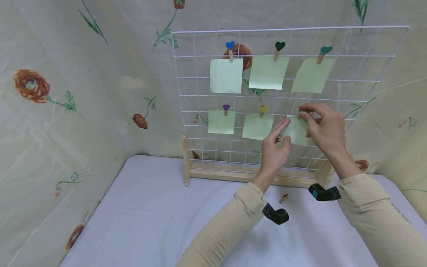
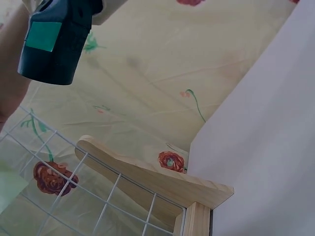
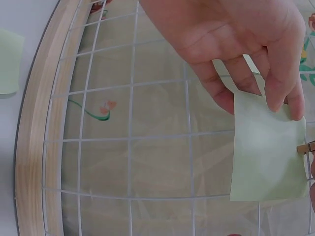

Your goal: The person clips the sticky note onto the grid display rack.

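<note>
My right hand [image 1: 325, 126] pinches a small wooden clothespin [image 3: 306, 147] at the top edge of a pale green sticky note [image 1: 295, 129], lower right on a white wire grid panel [image 1: 213, 148]. My left hand [image 1: 275, 148] holds that note [image 3: 268, 152] by its left edge. In the right wrist view the left hand's fingers [image 3: 278, 93] overlap the paper, some passing behind it. Only a little of the right hand enters that view. The left wrist view catches a corner of pale green paper [image 2: 9, 184] and part of the right forearm [image 2: 12, 73].
Heart-topped clothespins hold other green notes [image 1: 227, 76] on the grid, three above and two beside the held one. A wooden stand [image 1: 220, 173] supports the panel on a white table [image 1: 160, 215]. Another clothespin [image 1: 283, 198] lies in front. Floral cloth [image 1: 110, 111] hangs behind.
</note>
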Motion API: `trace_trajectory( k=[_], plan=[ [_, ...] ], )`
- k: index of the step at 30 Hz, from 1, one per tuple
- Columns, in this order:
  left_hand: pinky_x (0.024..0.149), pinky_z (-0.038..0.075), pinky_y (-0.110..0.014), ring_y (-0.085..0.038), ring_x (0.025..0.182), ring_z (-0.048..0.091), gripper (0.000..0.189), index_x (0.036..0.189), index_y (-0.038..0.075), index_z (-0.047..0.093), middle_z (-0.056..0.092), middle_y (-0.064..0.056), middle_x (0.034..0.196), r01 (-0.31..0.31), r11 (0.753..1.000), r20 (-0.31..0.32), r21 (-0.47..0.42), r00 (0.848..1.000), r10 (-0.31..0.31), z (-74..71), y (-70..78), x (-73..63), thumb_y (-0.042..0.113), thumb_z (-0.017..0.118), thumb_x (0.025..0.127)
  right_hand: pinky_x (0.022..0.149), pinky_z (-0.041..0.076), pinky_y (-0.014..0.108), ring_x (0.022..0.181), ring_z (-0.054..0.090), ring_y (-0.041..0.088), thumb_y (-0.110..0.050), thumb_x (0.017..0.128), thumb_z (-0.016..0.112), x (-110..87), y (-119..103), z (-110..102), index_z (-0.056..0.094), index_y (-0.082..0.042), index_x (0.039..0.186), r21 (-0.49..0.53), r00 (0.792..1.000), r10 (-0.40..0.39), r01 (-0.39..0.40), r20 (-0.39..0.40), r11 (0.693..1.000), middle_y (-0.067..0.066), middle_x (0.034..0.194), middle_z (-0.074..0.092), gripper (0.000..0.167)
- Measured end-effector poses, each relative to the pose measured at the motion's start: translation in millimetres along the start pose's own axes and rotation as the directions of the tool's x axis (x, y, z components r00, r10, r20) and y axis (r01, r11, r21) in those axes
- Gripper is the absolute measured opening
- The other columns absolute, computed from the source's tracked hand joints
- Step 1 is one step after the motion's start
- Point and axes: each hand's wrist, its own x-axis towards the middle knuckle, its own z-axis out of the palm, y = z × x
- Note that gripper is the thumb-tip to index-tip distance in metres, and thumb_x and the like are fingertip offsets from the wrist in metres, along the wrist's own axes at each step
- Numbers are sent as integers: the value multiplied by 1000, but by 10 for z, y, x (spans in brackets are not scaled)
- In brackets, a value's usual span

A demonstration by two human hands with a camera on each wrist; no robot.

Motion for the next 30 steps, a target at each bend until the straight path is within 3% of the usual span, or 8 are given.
trace_trajectory(
  k=[11, 19, 25, 30],
  plan=[
    [88, 49, -27, -6, 131, 43, 46, 137, 25, 50, 43, 15, 145, 12, 1000, 24, 8, 1000, -12, -22, 28, 7, 8, 52, 94, 40, 35, 5, 38, 40, -12, -11, 88, 65, 1, -30, 7, 70, -1, 105, 0, 999, 48, -48, -17, 999, 20, 96, 69, 21],
    [87, 48, -20, -5, 128, 43, 45, 135, 26, 51, 46, 9, 141, 29, 1000, 57, -3, 998, -29, -24, 14, -23, 12, 57, 92, 36, 31, 12, 40, 41, -15, -13, 90, 63, -57, -21, 4, 69, -6, 112, -31, 1000, 25, -25, -5, 999, 17, 96, 69, 24],
    [88, 48, -19, -6, 130, 41, 45, 132, 24, 53, 45, 6, 141, 33, 999, 58, -30, 998, -31, -21, -6, -40, 10, 58, 90, 42, 34, 6, 45, 45, -15, -5, 89, 62, -73, 13, 1, 68, -4, 113, 50, 999, -25, 26, -34, 998, 16, 99, 69, 24],
    [90, 48, -20, -5, 130, 41, 42, 130, 25, 55, 44, 7, 141, 63, 997, 71, -46, 996, -60, -37, -11, -58, 11, 57, 90, 51, 39, 2, 51, 50, -14, -6, 89, 62, -92, 26, -24, 68, -5, 114, 108, 997, -8, 16, -78, 994, 16, 105, 67, 25]
  ],
)
